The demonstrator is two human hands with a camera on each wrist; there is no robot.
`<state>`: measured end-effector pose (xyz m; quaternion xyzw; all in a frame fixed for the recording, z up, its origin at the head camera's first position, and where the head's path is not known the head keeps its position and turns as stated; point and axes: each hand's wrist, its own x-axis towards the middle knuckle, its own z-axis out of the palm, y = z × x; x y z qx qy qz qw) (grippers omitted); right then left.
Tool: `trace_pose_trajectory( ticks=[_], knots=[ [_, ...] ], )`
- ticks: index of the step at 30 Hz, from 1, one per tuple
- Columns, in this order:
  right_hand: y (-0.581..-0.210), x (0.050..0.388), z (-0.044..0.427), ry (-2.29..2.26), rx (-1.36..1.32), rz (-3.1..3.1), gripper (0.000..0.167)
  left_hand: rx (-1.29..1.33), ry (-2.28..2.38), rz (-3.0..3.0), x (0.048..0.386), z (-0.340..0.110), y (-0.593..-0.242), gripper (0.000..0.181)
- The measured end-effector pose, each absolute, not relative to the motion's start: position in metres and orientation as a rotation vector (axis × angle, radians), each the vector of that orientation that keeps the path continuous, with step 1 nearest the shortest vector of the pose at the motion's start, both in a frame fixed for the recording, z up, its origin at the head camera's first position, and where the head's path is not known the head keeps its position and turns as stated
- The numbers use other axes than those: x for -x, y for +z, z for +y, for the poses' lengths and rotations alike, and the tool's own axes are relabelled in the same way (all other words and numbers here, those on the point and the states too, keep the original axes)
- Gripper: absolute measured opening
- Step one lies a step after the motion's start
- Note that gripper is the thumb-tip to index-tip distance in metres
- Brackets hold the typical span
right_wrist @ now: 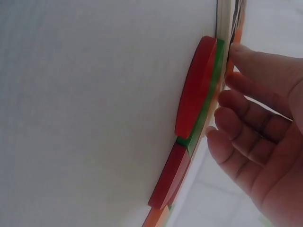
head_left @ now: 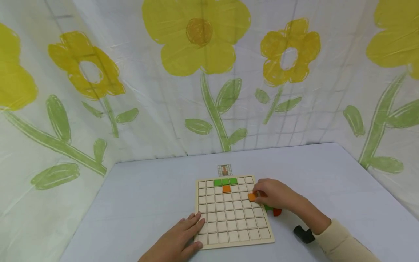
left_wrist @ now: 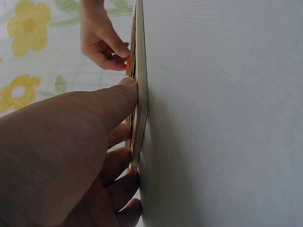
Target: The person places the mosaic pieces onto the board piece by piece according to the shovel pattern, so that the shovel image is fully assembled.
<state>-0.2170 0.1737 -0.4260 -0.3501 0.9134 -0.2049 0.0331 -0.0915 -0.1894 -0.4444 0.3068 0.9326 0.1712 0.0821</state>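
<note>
A wooden grid board (head_left: 240, 237) lies flat, with three green tiles (head_left: 225, 181) side by side in its far row and one orange tile (head_left: 226, 189) below the middle one. My left hand (head_left: 180, 236) rests at the board's near left corner; its fingers lie on the edge and its thumb touches the near side, as the left wrist view also shows. Over the board's right part, my right hand (head_left: 273, 193) pinches another orange tile (head_left: 251, 197) between thumb and fingertips. The other right fingers are loosely bent in the right wrist view.
Beside the board's right edge lie loose red pieces (right_wrist: 196, 90) and green pieces (right_wrist: 215, 71), partly under my right hand. A small pattern card (head_left: 224, 170) sits behind the board. A black object (head_left: 303, 234) is near my right sleeve. A flowered curtain (head_left: 157, 109) hangs behind the table.
</note>
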Motion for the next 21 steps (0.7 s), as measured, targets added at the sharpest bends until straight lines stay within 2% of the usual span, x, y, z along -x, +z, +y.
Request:
trace_pose_trajectory(
  ticks=[9, 21],
  knots=[
    [-0.424, 0.216, 0.169, -0.661, 1.121, 2.779, 0.016, -0.902, 0.521, 2.777, 0.091, -0.189, -0.444, 0.069],
    [-0.424, 0.22, 0.154, -0.649, 1.152, 2.78, 0.008, -0.876, 0.538, 2.769, 0.09, -0.19, -0.444, 0.07]
  ],
)
